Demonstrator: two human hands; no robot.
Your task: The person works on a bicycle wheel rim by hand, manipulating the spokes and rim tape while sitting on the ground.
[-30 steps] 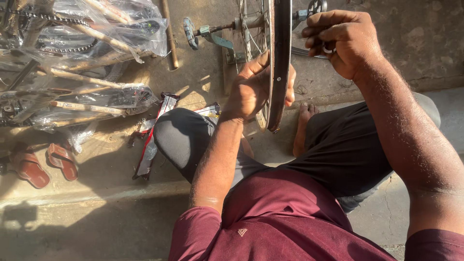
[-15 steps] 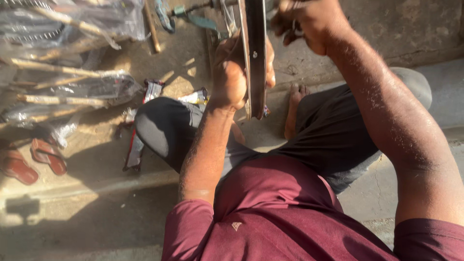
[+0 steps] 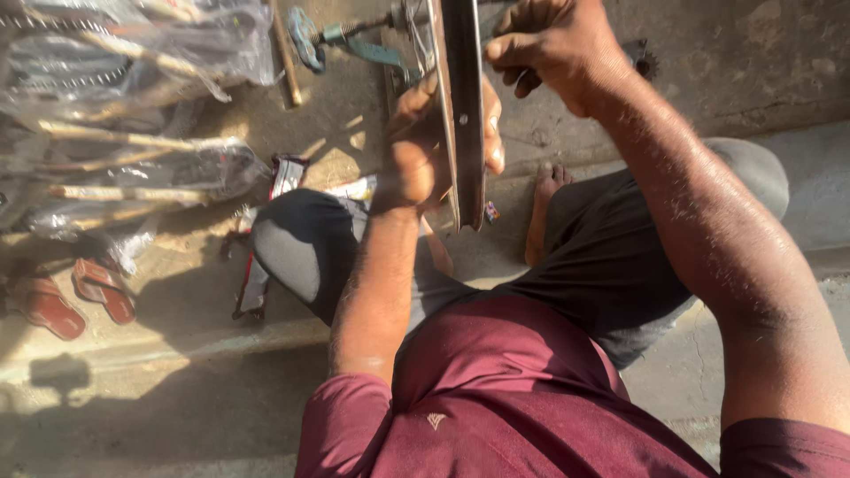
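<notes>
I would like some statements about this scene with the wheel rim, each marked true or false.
1. The left hand grips the wheel rim. True.
2. The right hand rests on the knee. False: it is raised beside the top of the rim, fingers curled shut; what they hold cannot be seen.
3. A pair of red sandals lies on the ground at the left. True.
4. The person wears a blue shirt. False: the shirt is maroon.
5. Plastic-wrapped bundles lie at the upper left. True.
</notes>
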